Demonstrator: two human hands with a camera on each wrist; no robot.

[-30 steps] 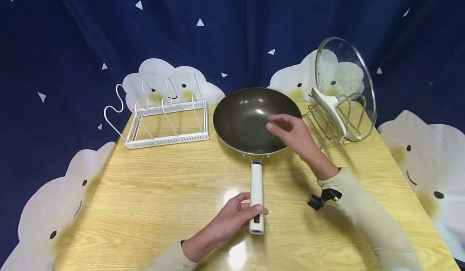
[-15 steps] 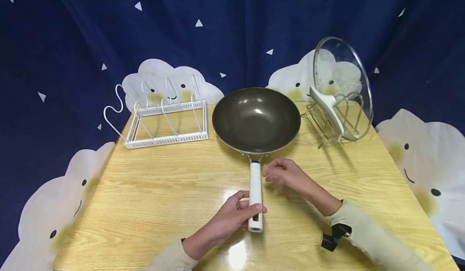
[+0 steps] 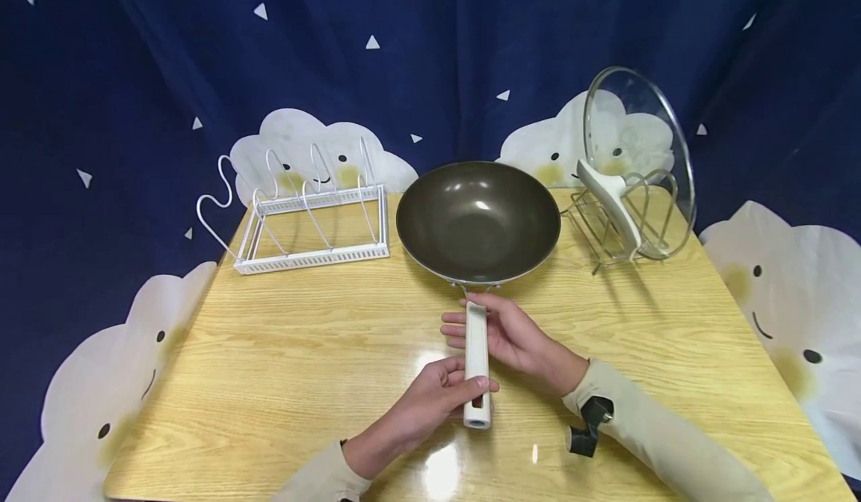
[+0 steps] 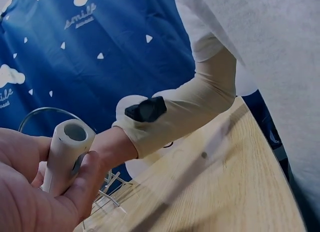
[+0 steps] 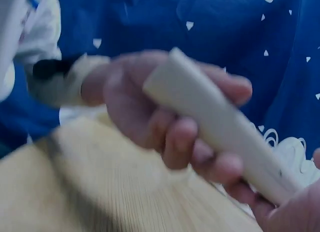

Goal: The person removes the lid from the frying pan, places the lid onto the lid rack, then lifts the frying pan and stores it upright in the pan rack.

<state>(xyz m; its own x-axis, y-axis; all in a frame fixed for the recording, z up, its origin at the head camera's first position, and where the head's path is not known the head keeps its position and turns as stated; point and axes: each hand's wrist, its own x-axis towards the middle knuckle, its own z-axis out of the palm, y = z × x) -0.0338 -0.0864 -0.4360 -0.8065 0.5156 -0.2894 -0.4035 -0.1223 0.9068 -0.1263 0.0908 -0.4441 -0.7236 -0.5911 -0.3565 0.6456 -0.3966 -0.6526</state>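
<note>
I have the left hand gripping the handle; the straight-fingered right hand should wrap it pan-side for balance.

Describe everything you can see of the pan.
The pan is round and deep, its dark inside glossy, with a pale rim. Metal struts join an off-white, plastic-looking handle that has a slot near its end and a hole in the tip. It opens upward, between the white rack and the glass lid, handle toward the viewer. The left hand grips the handle's end; the right hand reaches beneath it, farther up. Whether the base touches the table is hidden.
</note>
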